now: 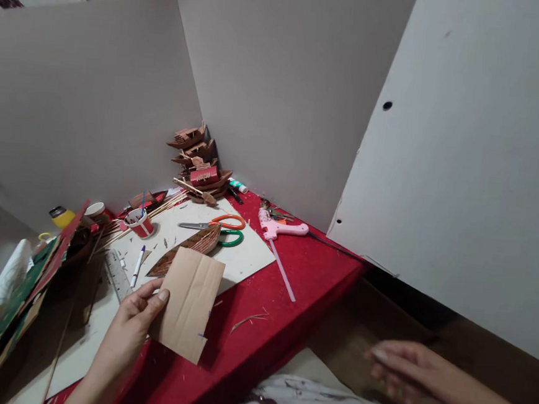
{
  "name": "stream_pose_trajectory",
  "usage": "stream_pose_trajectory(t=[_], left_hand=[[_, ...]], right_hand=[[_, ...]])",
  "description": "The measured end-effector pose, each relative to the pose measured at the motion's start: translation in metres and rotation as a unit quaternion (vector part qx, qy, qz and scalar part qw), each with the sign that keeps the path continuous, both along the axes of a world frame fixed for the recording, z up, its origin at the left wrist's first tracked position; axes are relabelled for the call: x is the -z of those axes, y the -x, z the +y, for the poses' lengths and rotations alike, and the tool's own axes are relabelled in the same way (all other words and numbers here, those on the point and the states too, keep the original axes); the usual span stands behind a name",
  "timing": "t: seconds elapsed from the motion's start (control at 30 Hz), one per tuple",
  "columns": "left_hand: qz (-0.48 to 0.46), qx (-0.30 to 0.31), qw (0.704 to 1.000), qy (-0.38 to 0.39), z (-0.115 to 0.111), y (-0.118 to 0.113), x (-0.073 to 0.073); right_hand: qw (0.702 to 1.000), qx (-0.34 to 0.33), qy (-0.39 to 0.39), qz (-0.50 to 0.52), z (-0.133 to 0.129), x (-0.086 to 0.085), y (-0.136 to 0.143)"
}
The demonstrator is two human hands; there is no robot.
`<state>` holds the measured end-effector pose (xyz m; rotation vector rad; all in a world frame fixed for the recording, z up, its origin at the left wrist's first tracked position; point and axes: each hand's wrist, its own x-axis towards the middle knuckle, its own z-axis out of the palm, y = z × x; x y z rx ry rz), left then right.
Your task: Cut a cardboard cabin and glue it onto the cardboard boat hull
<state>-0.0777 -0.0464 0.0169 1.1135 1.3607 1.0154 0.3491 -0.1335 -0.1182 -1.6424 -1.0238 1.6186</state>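
My left hand (137,313) pinches a flat piece of cardboard (191,302) by its left edge, thumb on the near face. The cardboard has upright creases and small blue pen marks near its lower right. Behind it lies a small wooden model boat (191,245), partly covered. Scissors (211,225) with orange and green handles rest just beyond the boat. Off the table's edge at lower right, my right hand (401,368) hangs in the air, slightly blurred. Its fingers are curled, the thumb against the index finger, and nothing shows in them.
Finished model boats (198,159) are stacked in the corner. A pink glue gun (277,225) with a glue stick lies on the red tablecloth (259,332). Left are a marker (138,266), a ruler (118,274), a paper cup (139,224) and leaning boards (38,289). Grey panels enclose the table.
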Motion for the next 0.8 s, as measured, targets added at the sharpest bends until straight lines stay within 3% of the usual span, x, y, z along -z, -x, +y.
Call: stream_pose_trajectory(t=[0.07, 0.17, 0.23, 0.27, 0.3, 0.33, 0.5, 0.63, 0.8], left_hand=[[0.028, 0.009, 0.999, -0.015, 0.000, -0.004, -0.006], [0.066, 0.062, 0.996, -0.025, -0.004, -0.013, -0.018], [0.076, 0.089, 0.993, -0.028, -0.008, -0.019, -0.024], [0.071, 0.090, 0.993, -0.030, -0.010, -0.020, -0.026], [0.058, 0.079, 0.995, -0.035, -0.011, -0.021, -0.026], [0.035, 0.060, 0.997, -0.040, -0.012, -0.020, -0.026], [-0.156, -0.055, 0.985, -0.047, -0.009, -0.004, -0.013], [-0.223, -0.067, 0.972, -0.040, -0.002, 0.008, -0.005], [-0.253, -0.074, 0.963, -0.058, 0.006, 0.011, -0.008]], right_hand=[[0.993, -0.087, -0.076, 0.031, 0.015, -0.036, 0.037], [0.975, -0.049, -0.205, 0.067, 0.054, -0.090, 0.093], [0.963, -0.086, -0.223, 0.125, 0.082, -0.115, 0.128], [0.954, -0.150, -0.206, 0.158, 0.093, -0.122, 0.145], [0.938, -0.224, -0.181, 0.191, 0.102, -0.127, 0.160], [0.930, -0.253, -0.158, 0.215, 0.110, -0.130, 0.175], [0.928, -0.185, -0.208, 0.247, 0.134, -0.138, 0.221], [0.916, -0.183, -0.203, 0.295, 0.151, -0.145, 0.234], [0.906, -0.187, -0.177, 0.337, 0.162, -0.147, 0.240]])
